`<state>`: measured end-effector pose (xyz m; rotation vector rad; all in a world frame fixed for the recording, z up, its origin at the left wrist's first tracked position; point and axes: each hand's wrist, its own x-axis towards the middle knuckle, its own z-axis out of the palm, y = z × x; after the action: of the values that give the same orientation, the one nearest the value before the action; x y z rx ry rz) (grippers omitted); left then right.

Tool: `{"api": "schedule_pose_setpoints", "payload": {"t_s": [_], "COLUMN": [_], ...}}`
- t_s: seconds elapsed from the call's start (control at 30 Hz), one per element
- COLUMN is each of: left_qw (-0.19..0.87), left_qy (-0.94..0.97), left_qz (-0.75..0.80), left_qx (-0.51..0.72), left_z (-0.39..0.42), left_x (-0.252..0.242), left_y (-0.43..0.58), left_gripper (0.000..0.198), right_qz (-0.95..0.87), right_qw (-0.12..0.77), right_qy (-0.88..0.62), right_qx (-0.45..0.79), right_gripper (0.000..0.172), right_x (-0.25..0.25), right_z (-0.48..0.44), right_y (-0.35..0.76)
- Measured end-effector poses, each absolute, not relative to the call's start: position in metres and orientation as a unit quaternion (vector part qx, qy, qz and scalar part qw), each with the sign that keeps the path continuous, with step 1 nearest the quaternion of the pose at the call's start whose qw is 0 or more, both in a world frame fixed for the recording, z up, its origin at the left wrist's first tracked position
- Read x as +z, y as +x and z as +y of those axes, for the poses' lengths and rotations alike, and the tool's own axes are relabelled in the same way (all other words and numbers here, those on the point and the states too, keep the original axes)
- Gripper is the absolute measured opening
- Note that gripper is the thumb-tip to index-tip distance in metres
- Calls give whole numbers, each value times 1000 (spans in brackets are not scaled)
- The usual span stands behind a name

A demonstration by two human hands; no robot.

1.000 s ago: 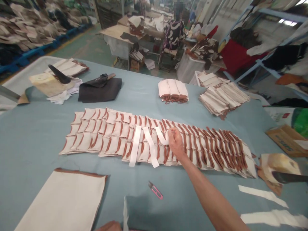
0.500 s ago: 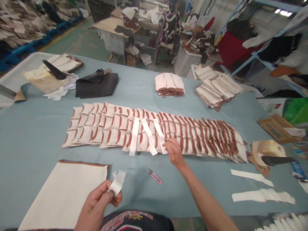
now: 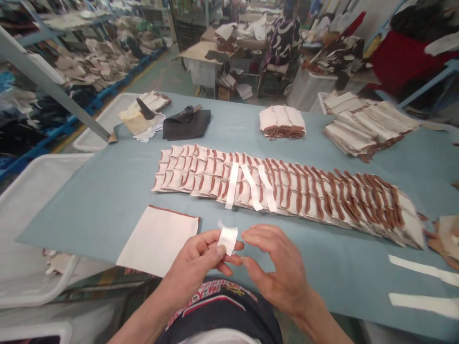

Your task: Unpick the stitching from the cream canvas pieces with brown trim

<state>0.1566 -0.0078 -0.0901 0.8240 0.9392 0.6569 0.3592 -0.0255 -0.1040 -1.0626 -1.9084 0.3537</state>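
Observation:
My left hand (image 3: 197,258) pinches a short white strip (image 3: 228,240) with frayed threads at its top end, between thumb and fingers. My right hand (image 3: 276,267) is just right of that strip, fingers curved and apart, with nothing in it. Beyond both hands lies a long row of overlapping cream fabric pieces with brown edges (image 3: 211,172). Across the row lie three white strips, a left one (image 3: 232,186), a middle one (image 3: 252,187) and a right one (image 3: 267,188). Left of my hands, a flat cream panel (image 3: 158,239) with a brown edge rests on the table.
The blue-green table (image 3: 86,200) carries a stacked bundle (image 3: 281,119), larger cream stacks (image 3: 369,124) and black cloth (image 3: 186,125) at the back. Two more white strips (image 3: 423,306) lie at right. White plastic bins (image 3: 32,282) stand at left. A person in patterned clothing (image 3: 285,40) is in the background.
My right hand has left the strip on the row and come back beside my left hand. The left hand still holds its short strip. The view has shifted left; the pink snips no longer show.

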Motion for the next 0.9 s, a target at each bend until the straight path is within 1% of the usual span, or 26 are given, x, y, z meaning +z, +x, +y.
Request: {"api": "schedule_pose_setpoints", "payload": {"t_s": [0.1,0.2,0.47,0.57,0.63,0.73,0.8,0.9], "left_qw": [764,760,742,722,707,683,665,629], "left_qy": [401,420,466,485,495,511,518,526], "left_qz": [406,391,395,415,429,445,462,499], "left_qx": [301,304,277,269,267,273,277,281], "left_z": [-16,-23,-43,-48,-51,-55,-60,-67], "left_x": [-84,-79,-77,-79,-82,-88,-94,-106], "left_y": [153,151,148,148,148,147,145,139], "left_gripper": [39,38,40,38,35,33,31,28], "right_qz": [-796,-803,-779,-759,-723,-609,-527,-455], "right_qw": [435,422,418,433,455,486,502,531], "right_qy": [-406,-411,-450,-465,-482,-526,-545,-552], "right_qx": [111,96,125,147,196,341,416,455], "right_gripper": [25,20,11,12,16,20,26,35], "right_x": [-91,-94,-102,-105,-108,-112,-114,-116], "right_z": [-32,-37,-59,-63,-65,-65,-60,-43], "right_y": [340,334,329,325,322,320,322,331]}}
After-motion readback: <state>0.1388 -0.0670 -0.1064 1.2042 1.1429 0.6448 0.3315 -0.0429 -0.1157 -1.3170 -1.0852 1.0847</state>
